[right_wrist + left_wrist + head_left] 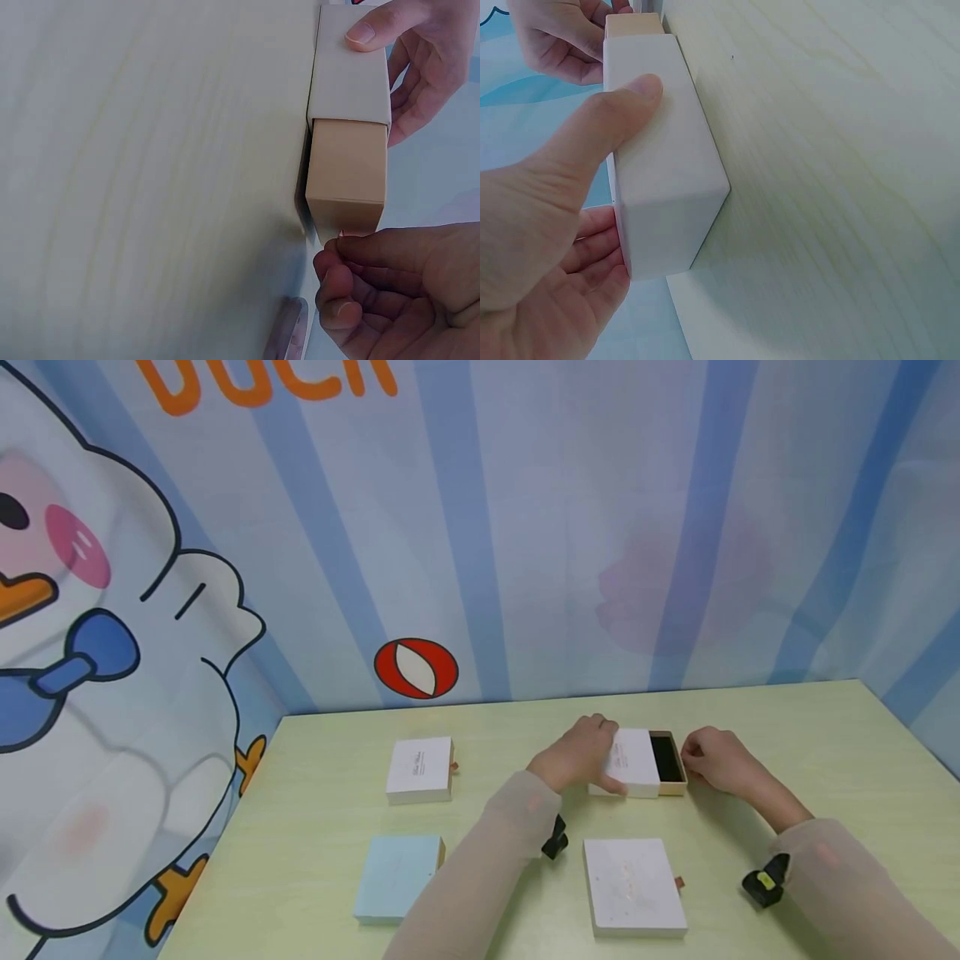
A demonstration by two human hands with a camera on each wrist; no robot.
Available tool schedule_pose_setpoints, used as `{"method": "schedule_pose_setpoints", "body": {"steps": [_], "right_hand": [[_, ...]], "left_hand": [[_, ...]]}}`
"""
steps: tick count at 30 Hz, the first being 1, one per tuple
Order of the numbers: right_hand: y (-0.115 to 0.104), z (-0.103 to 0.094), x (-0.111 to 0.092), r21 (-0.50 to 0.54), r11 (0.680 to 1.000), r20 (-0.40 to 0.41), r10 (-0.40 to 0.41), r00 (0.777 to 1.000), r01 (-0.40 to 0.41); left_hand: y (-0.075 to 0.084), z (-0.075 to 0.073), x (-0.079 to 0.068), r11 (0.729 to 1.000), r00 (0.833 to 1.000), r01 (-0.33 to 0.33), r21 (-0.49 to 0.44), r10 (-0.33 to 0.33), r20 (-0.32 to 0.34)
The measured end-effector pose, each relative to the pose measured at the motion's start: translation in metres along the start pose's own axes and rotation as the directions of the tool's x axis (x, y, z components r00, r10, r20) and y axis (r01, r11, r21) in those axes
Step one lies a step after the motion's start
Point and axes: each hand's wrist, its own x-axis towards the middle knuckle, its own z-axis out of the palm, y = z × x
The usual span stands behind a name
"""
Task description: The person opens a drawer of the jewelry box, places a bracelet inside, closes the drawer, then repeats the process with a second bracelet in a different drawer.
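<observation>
A white drawer-style box [633, 760] lies toward the back right of the table, its tan inner tray [347, 161] slid partly out to the right. Dark lining shows inside the tray in the head view. My left hand [577, 756] grips the white sleeve, thumb on the near side and fingers on the far side. With thumb and forefinger, my right hand [397, 281] pinches a small pull tab [341, 234] at the tray's end. Most of that tab is hidden by the fingertips.
A closed white box [420, 768] with a brown tab sits at the back left. In front of it is a light blue box [396, 878], partly behind my left sleeve. Another white box [634, 887] lies near the front, between the forearms. A printed curtain [555, 527] hangs behind the table.
</observation>
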Motion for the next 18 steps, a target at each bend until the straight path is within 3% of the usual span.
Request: {"method": "schedule_pose_setpoints", "body": {"steps": [18], "right_hand": [[0.0096, -0.0049, -0.0025, -0.044, 0.999, -0.019, 0.025, 1.000, -0.026]], "left_hand": [[0.0008, -0.0003, -0.0016, 1.000, 1.000, 0.011, -0.016, -0.011, -0.004]]}}
